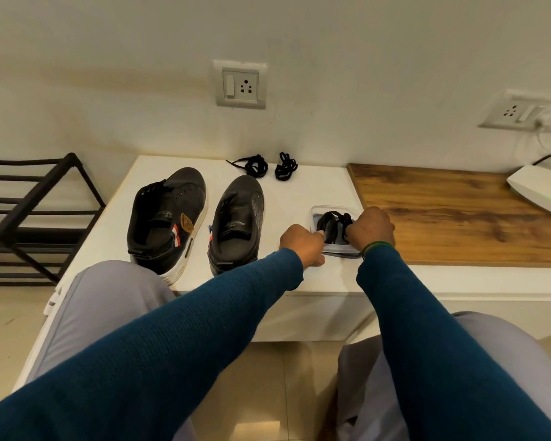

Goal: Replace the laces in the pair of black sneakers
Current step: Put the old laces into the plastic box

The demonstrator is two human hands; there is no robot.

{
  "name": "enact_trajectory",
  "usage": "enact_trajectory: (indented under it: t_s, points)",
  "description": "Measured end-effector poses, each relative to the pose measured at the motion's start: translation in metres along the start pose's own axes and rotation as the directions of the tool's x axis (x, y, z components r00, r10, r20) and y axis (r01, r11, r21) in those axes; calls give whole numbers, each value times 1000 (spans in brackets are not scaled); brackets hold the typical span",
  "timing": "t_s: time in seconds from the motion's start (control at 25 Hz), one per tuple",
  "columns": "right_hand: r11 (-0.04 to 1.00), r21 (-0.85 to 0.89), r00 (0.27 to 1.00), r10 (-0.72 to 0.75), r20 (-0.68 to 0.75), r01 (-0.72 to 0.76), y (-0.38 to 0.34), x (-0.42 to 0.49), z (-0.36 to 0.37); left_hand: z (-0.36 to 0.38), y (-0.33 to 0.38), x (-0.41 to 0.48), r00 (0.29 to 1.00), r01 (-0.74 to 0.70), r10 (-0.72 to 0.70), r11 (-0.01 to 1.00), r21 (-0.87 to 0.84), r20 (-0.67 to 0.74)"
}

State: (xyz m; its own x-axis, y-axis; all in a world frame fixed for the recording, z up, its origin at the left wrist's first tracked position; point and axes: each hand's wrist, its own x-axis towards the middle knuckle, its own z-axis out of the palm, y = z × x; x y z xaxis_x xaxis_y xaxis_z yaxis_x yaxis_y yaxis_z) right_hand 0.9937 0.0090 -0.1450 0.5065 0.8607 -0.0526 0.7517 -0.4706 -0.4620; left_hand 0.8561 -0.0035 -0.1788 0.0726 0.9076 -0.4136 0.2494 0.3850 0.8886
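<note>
Left hand, right hand reaching into clear box, right of centre; fingers grasping black lace bundle; likely handling soft, light, tangle-prone; best pinching near tips.

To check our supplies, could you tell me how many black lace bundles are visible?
3. The left bundle and right bundle lie by the wall beyond the right sneaker; the third bundle is in the clear container. More may be hidden under it.
</note>
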Motion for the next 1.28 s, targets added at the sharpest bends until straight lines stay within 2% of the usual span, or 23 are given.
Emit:
enact_trajectory:
  t_s: [0.24,0.48,0.56,0.64,0.76,0.84,0.92,1.0,1.08,1.16,1.28]
  points:
    - [957,289,993,11,-116,24,-2,10,-46,1,4,-4,999,-50,50,998,-32,-2]
    - [913,409,998,32,-53,-7,-3,-1,-62,2,3,-8,998,-68,68,997,-24,-13]
    - [800,598,998,-10,-67,49,-10,-7,-68,1,4,-10,997,-73,72,997,-37,-20]
    - [592,799,994,-89,-67,107,-25,-18,-78,0,5,-12,997,-72,72,997,-14,-6]
    - [301,941,968,-238,-81,153,-52,-32,-95,1,9,-16,997,-31,35,998,-57,74]
    - [193,972,949,-308,-68,133,-67,-36,-98,0,12,-19,988,-6,14,998,-57,152]
    - [140,987,936,-352,-25,79,-76,-39,-94,-4,17,-21,984,-11,20,998,-55,175]
    - [146,989,921,-388,26,33,-81,-41,-86,-15,23,-19,994,-29,43,991,-132,99]
    - [211,977,915,-397,69,18,-81,-42,-79,-29,30,-21,996,-89,89,947,-310,-15]
    - [260,966,921,-377,98,4,-80,-41,-71,-46,36,-29,979,-202,171,838,-506,-106]
    - [365,931,944,-300,139,-21,-75,-36,-59,-68,48,-45,963,-265,234,716,-646,-136]
